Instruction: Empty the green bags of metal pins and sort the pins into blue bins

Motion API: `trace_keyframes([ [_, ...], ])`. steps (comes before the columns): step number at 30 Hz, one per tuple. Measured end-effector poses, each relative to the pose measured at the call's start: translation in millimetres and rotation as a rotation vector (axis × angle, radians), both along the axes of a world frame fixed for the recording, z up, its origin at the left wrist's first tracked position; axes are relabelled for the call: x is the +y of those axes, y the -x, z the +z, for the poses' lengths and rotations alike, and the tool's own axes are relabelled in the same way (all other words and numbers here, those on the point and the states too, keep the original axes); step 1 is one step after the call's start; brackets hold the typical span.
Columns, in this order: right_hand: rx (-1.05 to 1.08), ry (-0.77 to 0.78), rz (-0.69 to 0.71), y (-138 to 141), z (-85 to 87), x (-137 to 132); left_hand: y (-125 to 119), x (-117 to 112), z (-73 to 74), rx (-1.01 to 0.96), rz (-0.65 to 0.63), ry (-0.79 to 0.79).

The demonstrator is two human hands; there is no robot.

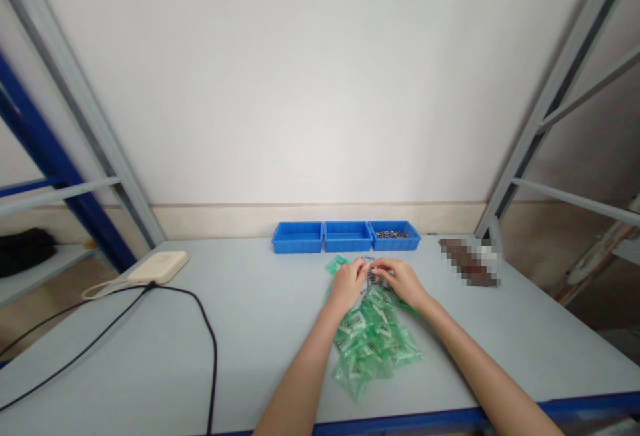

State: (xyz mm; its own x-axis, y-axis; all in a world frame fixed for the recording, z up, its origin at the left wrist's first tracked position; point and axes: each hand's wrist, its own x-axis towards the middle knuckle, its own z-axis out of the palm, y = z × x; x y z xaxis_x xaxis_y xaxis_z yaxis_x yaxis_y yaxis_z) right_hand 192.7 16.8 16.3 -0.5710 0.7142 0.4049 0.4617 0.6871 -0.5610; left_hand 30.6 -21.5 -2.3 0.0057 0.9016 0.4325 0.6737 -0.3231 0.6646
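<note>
- While we looked down, one pale grey table (150,329) with a blue front edge filled most of the view, set against a white wall.
- One black cable (210,349) looped across the table's left half and ran to one beige device (159,267) near the left rear corner.
- One heap of green see-through bags (373,346) lay near the front middle, between our forearms. The bags overlapped too much for us to count, and they showed small grey parts inside.
- Three blue bins (347,236) stood touching in a row at the back edge, and the right one held small dark parts.
- One blurred-out object (470,263) lay to the right of the bins.
- Our two hands met over the far end of the heap. Our left hand (347,284) and our right hand (403,281) each had fingers pinched on one small packet (371,271) held between them, near the bins.
- Our fingers hid most of that packet, so we could not tell its contents.
</note>
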Motion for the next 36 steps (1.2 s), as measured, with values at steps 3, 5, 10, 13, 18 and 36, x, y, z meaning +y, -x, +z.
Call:
trace_keyframes([
  [3,-0.011,-0.029,-0.001,-0.4,-2.0,-1.7,-0.7,-0.5,2.0,-0.072,-0.048,0.054],
  [5,-0.022,-0.061,-0.019,-0.4,-1.9,-2.0,-0.1,0.6,2.4,-0.147,-0.087,0.088],
  [10,-0.011,0.015,-0.058,-4.2,-3.9,1.4,2.6,5.5,-1.0,-0.247,-0.093,0.088],
  [13,0.04,0.118,-0.054,-6.4,-7.0,4.4,4.4,5.5,-0.4,-0.309,-0.063,0.074],
  [18,0.195,0.232,-0.038,-6.0,-9.3,3.8,4.4,2.8,3.1,-0.357,-0.071,0.078],
  [36,0.454,0.498,0.125,1.5,-15.6,0.9,1.4,1.6,4.3,-0.463,-0.11,0.084],
])
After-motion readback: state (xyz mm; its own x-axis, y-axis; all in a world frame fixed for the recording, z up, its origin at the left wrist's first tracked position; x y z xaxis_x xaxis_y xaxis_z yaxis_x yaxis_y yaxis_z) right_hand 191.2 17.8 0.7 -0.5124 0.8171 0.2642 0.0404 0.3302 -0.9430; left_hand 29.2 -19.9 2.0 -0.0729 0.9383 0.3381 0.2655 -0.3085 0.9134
